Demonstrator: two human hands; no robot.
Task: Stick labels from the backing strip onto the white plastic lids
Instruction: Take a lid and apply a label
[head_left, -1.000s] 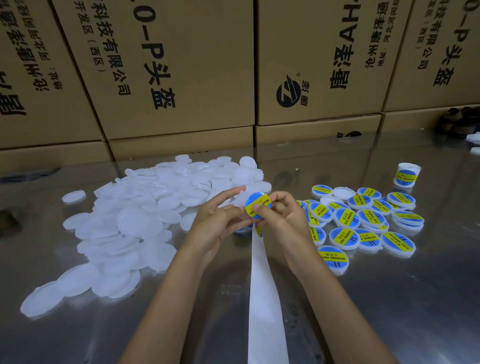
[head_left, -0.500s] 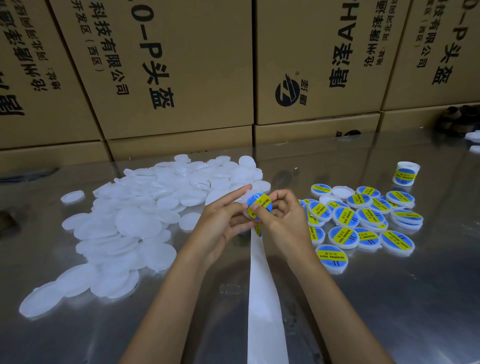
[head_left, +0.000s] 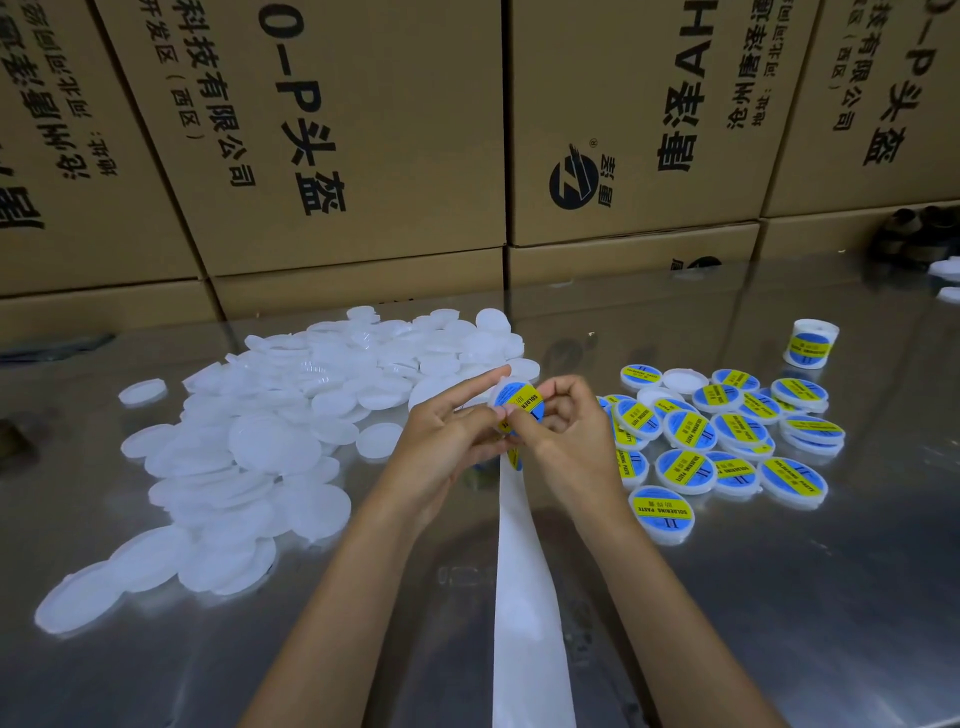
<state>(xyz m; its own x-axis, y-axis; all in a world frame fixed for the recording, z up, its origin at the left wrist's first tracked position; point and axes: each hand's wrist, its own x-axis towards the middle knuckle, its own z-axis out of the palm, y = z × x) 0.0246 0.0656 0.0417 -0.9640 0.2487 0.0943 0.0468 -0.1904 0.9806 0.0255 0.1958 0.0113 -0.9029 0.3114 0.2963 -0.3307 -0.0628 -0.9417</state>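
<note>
- Setting: a packing or warehouse workstation.
- Beyond the hands, printed cardboard cartons (head_left: 363, 130) stand stacked in a wall.
- Left of the hands, unlabelled white lids (head_left: 291, 431) lie heaped on a reflective metal table (head_left: 779, 597); right, labelled lids (head_left: 727, 441) cluster.

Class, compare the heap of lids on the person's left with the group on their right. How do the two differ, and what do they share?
The left heap of lids is plain white; the right group of lids carries blue-and-yellow labels. The left heap is larger and piled more thickly; the right group is smaller and more spread out. Both are round white plastic lids lying on the shiny metal table.
</note>
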